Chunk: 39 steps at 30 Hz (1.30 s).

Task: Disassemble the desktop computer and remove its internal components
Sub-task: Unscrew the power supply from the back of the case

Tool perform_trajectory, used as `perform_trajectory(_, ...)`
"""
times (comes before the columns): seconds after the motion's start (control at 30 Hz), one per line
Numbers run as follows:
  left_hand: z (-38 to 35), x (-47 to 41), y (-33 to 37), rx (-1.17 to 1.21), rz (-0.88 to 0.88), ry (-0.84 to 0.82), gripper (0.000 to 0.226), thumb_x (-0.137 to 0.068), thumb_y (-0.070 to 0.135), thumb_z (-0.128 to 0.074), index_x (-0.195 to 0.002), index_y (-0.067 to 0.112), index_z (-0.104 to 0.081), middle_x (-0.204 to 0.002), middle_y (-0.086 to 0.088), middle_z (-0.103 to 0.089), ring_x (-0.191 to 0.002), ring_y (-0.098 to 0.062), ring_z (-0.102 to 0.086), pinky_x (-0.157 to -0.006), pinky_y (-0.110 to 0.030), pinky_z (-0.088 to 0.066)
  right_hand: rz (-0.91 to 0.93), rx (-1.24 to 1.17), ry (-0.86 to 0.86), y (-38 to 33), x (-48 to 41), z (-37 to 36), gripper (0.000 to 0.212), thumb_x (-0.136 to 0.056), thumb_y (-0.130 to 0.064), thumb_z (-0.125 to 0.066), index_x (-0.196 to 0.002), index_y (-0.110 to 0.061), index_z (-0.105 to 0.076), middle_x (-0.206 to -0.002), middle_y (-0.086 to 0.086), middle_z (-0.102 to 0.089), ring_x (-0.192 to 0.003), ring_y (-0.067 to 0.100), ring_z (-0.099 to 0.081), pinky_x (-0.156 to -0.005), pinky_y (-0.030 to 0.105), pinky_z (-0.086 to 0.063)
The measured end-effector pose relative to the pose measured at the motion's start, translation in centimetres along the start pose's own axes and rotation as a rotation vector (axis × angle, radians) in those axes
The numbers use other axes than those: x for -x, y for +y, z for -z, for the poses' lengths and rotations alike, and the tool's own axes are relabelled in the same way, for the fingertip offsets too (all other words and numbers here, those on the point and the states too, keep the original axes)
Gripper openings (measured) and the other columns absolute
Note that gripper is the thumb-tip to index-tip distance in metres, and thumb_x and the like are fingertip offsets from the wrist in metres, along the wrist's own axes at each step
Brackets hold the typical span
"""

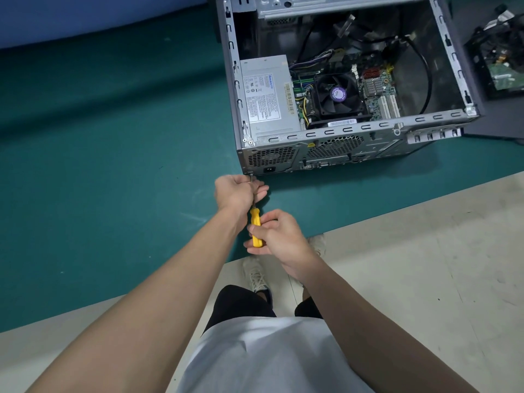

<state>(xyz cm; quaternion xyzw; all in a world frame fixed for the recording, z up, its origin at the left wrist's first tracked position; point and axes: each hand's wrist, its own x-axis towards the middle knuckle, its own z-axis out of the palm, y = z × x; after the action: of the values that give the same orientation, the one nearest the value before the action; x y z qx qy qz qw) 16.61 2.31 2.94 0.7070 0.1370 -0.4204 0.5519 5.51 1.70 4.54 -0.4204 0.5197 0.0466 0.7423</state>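
The right hand (279, 236) grips the yellow handle of the screwdriver (254, 220). The left hand (236, 192) pinches its shaft, tip at the rear corner of the open computer case (377, 143) on the green desk (113, 165).

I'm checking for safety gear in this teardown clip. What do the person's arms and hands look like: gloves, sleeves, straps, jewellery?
The left forearm and right forearm are bare, with no sleeve in sight. The left hand and right hand wear no gloves; no watch, ring or wrist strap shows. The person wears a light grey shirt and black shorts.
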Motion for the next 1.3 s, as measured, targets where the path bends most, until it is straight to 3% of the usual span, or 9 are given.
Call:
perform_trajectory(0.13, 0.1, 0.2, -0.1, 0.122, 0.035, -0.096, 0.014, -0.096, -0.013, -0.042, -0.099, -0.007, -0.053, -0.090, -0.023, -0.064, -0.085, -0.032, -0.069, -0.072, -0.028, -0.060, -0.059, -0.133, -0.152, -0.2, 0.1, 0.3, 0.022, -0.098, -0.006, -0.047, -0.117, 0.005, -0.051, -0.107, 0.024, -0.063, -0.085, 0.031, -0.070, -0.079, 0.037, -0.058)
perform_trajectory(0.3, 0.0, 0.1, -0.2, 0.118, 0.017, -0.004, 0.008, -0.092, -0.009, -0.054, -0.090, -0.007, -0.061, -0.094, -0.023, -0.068, -0.077, -0.028, -0.072, -0.069, -0.029, -0.061, -0.008, -0.033, -0.008, -0.1, -0.3, 0.1, 0.016, -0.091, 0.003, -0.057, -0.105, -0.002, -0.052, -0.095, 0.020, -0.065, -0.072, 0.025, -0.072, -0.068, 0.030, -0.059)
perform_trajectory(0.5, -0.3, -0.4, -0.3, 0.071, 0.015, 0.121, 0.007, -0.090, -0.002, -0.063, -0.090, -0.008, -0.065, -0.087, -0.020, -0.071, -0.070, -0.026, -0.073, -0.062, -0.031, -0.061, -0.003, 0.051, 0.064, 0.2, -0.6, -0.1, 0.021, -0.086, 0.004, -0.062, -0.097, -0.010, -0.052, -0.092, 0.015, -0.066, -0.070, 0.025, -0.072, -0.075, 0.039, -0.060)
perform_trajectory(0.73, -0.3, -0.8, -0.7, 0.049, -0.001, 0.074, 0.013, -0.095, -0.004, -0.052, -0.091, -0.007, -0.064, -0.090, -0.019, -0.070, -0.065, -0.022, -0.070, -0.060, -0.028, -0.060, 0.088, 0.345, 0.141, 0.2, -0.8, 1.1, 0.018, -0.089, 0.001, -0.058, -0.089, -0.016, -0.052, -0.079, 0.005, -0.066, -0.064, 0.018, -0.072, -0.068, 0.034, -0.060)
perform_trajectory(0.93, 0.0, -1.0, -1.3, -0.047, -0.054, 0.030, 0.025, -0.097, -0.001, -0.049, -0.077, 0.006, -0.063, -0.084, -0.015, -0.069, -0.069, -0.021, -0.070, -0.064, -0.026, -0.059, 0.011, 0.653, 0.129, -0.3, -0.4, 3.6, 0.014, -0.086, 0.003, -0.043, -0.090, -0.006, -0.052, -0.090, 0.013, -0.068, -0.083, 0.029, -0.068, -0.081, 0.041, -0.054)
perform_trajectory(1.0, 0.2, -0.8, -1.6, -0.139, -0.107, 0.003, 0.020, -0.096, 0.003, -0.054, -0.079, 0.006, -0.065, -0.080, -0.014, -0.070, -0.069, -0.020, -0.070, -0.065, -0.024, -0.059, 0.038, 0.723, 0.221, -0.6, 0.2, 4.5, 0.010, -0.083, -0.002, -0.047, -0.076, -0.009, -0.048, -0.080, 0.008, -0.061, -0.079, 0.030, -0.055, -0.070, 0.036, -0.045)
perform_trajectory(1.1, 0.4, 0.3, -1.6, -0.329, -0.261, -0.057, 0.013, -0.094, 0.007, -0.059, -0.088, 0.002, -0.069, -0.073, -0.006, -0.069, -0.072, -0.019, -0.071, -0.076, -0.033, -0.059, 0.124, 0.598, 0.355, -1.5, 1.6, 5.3, 0.029, -0.076, -0.012, -0.055, -0.058, -0.016, -0.033, -0.057, 0.001, -0.038, -0.059, 0.021, -0.035, -0.056, 0.034, -0.027)
perform_trajectory(1.2, 0.1, 2.4, -0.6, -0.603, -0.560, -0.175, 0.013, -0.094, 0.015, -0.061, -0.093, 0.011, -0.073, -0.076, -0.002, -0.073, -0.081, -0.019, -0.070, -0.085, -0.032, -0.053, 0.335, 0.495, 0.491, -3.3, 2.8, 5.8, 0.042, -0.079, -0.016, -0.062, -0.052, -0.016, -0.030, -0.049, 0.000, -0.031, -0.054, 0.020, -0.030, -0.053, 0.034, -0.026)
perform_trajectory(1.3, -0.5, 4.6, 1.3, -0.783, -0.853, -0.268, 0.016, -0.094, 0.018, -0.061, -0.100, 0.010, -0.073, -0.081, -0.003, -0.075, -0.079, -0.018, -0.070, -0.081, -0.032, -0.053, 0.543, 0.452, 0.565, -5.8, 4.0, 6.2, 0.040, -0.083, -0.033, -0.069, -0.056, -0.013, -0.047, -0.046, -0.006, -0.042, -0.049, 0.012, -0.036, -0.051, 0.025, -0.032)
